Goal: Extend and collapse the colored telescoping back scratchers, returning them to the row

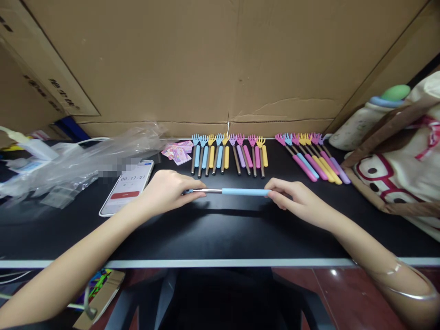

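Note:
A back scratcher (245,192) with a light blue handle and a metal rod is held level above the black table, its shadow falling below it. My left hand (172,190) pinches the rod end, covering most of the scratcher's head. At the other end, my right hand (292,197) grips the tip of the blue handle between thumb and fingers. Behind my hands lies a row of separate hand-shaped heads on metal rods (239,160), beside loose coloured handles (248,156). Farther right, several assembled back scratchers (314,160) in pink, yellow and purple lie side by side.
A phone (129,188) showing a timer lies by my left forearm, near clear plastic bags (85,160). Small printed cards (178,152) sit behind it. On the right are a bottle (364,121) and a cloth bag (405,169). Cardboard (220,64) walls off the back.

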The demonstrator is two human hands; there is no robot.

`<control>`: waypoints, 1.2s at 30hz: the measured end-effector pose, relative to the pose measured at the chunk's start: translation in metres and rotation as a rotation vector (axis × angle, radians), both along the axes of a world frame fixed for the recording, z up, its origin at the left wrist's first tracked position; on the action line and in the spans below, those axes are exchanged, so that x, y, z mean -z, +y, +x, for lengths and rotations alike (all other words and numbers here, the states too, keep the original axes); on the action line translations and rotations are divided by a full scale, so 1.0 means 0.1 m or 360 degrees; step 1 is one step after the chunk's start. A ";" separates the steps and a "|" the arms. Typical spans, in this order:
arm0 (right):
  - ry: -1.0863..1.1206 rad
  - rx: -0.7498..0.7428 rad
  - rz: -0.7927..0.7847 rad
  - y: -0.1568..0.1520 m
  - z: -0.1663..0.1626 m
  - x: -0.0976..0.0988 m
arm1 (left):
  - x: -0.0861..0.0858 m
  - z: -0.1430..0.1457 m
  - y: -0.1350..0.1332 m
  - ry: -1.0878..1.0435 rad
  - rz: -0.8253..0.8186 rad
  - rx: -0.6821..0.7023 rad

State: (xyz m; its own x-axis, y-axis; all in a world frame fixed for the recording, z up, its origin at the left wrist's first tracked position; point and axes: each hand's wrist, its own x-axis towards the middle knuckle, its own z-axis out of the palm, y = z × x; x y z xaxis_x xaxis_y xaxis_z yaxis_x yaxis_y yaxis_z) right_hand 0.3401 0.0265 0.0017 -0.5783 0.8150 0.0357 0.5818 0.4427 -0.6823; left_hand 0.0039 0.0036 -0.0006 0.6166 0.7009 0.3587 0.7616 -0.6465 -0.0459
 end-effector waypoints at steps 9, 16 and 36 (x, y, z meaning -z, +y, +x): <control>0.0039 -0.0053 -0.0095 -0.01 -0.02 0.02 | 0.00 0.01 -0.03 -0.0017 0.0087 0.0094; 0.0004 -0.0024 -0.0223 0.00 -0.05 0.10 | 0.01 0.01 -0.02 0.0042 0.0106 0.0092; 0.0133 -0.0127 -0.0557 0.01 -0.07 0.09 | 0.00 0.04 -0.03 0.0041 0.0312 0.0208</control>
State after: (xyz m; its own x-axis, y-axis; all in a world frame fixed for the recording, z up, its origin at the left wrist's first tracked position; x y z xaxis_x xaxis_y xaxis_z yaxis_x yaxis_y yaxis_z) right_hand 0.3333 0.0275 -0.0072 -0.6475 0.7386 -0.1876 0.4908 0.2159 -0.8441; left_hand 0.0082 0.0001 -0.0008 0.7082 0.5327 0.4632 0.6688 -0.7165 -0.1986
